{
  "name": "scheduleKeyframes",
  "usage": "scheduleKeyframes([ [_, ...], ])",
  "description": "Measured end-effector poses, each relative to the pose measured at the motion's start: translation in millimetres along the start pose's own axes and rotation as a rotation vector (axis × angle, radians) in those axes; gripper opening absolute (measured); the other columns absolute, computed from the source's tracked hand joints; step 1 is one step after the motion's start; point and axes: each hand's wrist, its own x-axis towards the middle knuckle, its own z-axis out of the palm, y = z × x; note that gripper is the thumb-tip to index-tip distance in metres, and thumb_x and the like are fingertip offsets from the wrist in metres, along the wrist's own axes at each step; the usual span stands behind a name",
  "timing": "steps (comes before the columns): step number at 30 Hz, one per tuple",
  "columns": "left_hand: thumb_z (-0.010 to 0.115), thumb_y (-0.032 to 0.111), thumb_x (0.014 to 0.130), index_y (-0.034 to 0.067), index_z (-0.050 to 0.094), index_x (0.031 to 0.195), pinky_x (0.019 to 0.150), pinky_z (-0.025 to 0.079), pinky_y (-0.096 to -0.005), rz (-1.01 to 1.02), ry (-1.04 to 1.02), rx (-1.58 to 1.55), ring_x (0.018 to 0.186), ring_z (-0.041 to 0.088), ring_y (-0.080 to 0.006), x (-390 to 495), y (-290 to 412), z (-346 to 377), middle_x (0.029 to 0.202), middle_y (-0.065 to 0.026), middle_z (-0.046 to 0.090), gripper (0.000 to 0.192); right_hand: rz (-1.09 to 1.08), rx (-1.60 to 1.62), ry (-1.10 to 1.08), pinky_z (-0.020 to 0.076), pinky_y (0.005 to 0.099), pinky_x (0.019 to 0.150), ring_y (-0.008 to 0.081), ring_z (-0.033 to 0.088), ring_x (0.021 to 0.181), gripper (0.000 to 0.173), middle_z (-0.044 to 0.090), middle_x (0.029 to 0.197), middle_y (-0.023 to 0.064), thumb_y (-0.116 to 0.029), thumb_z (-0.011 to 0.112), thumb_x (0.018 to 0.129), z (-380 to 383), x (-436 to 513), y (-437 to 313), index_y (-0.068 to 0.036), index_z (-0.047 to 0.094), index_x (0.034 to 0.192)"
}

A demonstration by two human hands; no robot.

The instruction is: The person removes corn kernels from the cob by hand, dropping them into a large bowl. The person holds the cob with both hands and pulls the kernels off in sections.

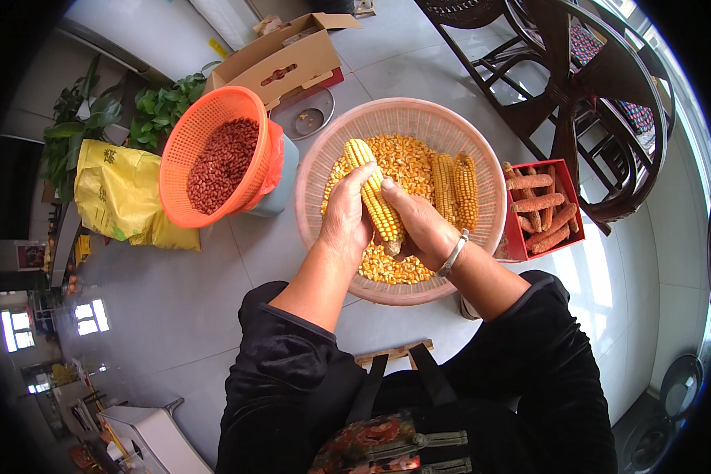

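Observation:
An ear of dried yellow corn (379,201) is held between both hands over a pink plastic basket (400,109). My left hand (346,204) wraps its left side, thumb along the kernels. From the right, my right hand (423,222) grips the lower part, its thumb pressed on the rows; a silver bangle circles that wrist. Kernels appear to cover the cob, and the fingers beneath it are hidden. Loose corn kernels (403,157) lie in the basket. Two more ears of corn (455,183) rest on them at the right side.
Right of the basket, a red box (524,249) holds several bare cobs (536,203). At left, an orange basket (175,172) of dark red beans or kernels (225,163) sits atop a bucket (281,183), beside a yellow sack (118,195). A cardboard box (296,62) and dark chairs (560,89) stand beyond.

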Motion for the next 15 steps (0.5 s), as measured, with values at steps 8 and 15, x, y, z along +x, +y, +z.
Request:
scheduleKeyframes([
  [8,0.061,0.019,0.091,0.007,0.048,0.106,0.072,0.057,-0.0400,0.184,0.083,-0.006,0.074,0.060,-0.0190,-11.9,14.9,16.2,0.085,-0.0081,0.056,0.024,-0.043,-0.047,0.053,0.0491,0.0357,0.070,0.0155,0.056,0.075,0.067,0.058,0.084,0.0051,-0.068,0.043,0.091,-5.3,-5.2,-2.2,-0.006,0.059,0.112],
  [15,0.061,0.020,0.092,0.007,0.046,0.103,0.076,0.059,-0.0400,0.248,0.066,-0.055,0.074,0.059,-0.0186,-18.2,19.1,24.8,0.084,-0.0070,0.053,0.022,0.109,0.241,-0.318,0.0574,0.0335,0.066,0.0200,0.070,0.080,0.056,0.068,0.087,0.0092,-0.057,0.038,0.099,-9.6,-10.2,3.6,-0.006,0.056,0.113],
])
